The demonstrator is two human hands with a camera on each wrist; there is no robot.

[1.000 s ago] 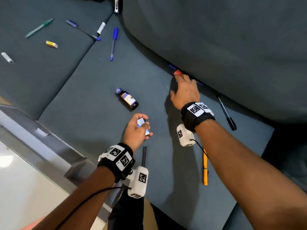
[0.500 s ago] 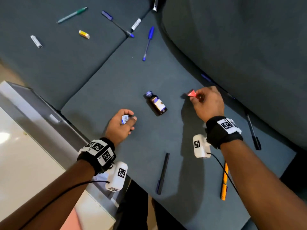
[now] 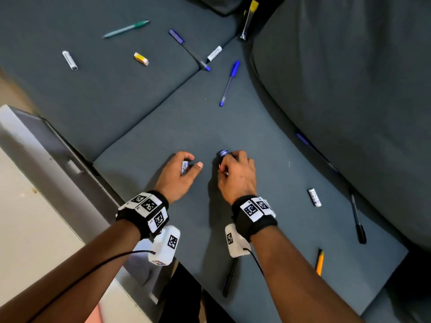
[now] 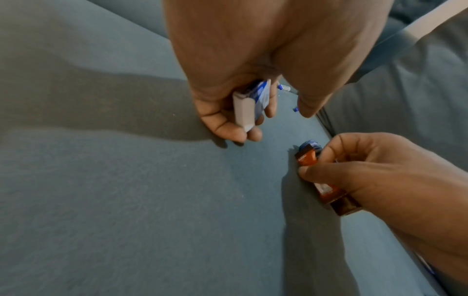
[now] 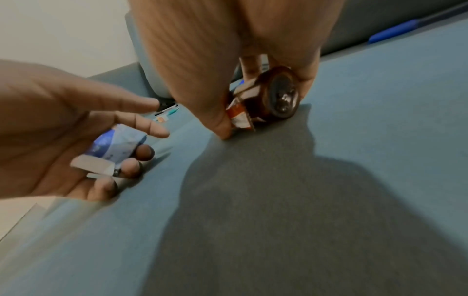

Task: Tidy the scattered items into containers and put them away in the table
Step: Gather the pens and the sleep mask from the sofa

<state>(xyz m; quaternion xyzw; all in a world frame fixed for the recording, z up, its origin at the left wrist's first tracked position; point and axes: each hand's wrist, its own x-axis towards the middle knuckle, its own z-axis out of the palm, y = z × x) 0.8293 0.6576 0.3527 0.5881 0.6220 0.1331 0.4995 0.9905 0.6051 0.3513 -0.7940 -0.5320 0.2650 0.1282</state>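
Brown bottle (image 4: 329,192) and red sachet (image 4: 307,158) pinched together in my right hand (image 3: 236,176); lift squarely. My left hand (image 3: 179,176) cups an eraser (image 4: 249,104).

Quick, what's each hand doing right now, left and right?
Left hand: holds a small white and blue box.
Right hand: grips the brown bottle and a red packet.

Home living room; grey sofa cushions (image 3: 140,94).
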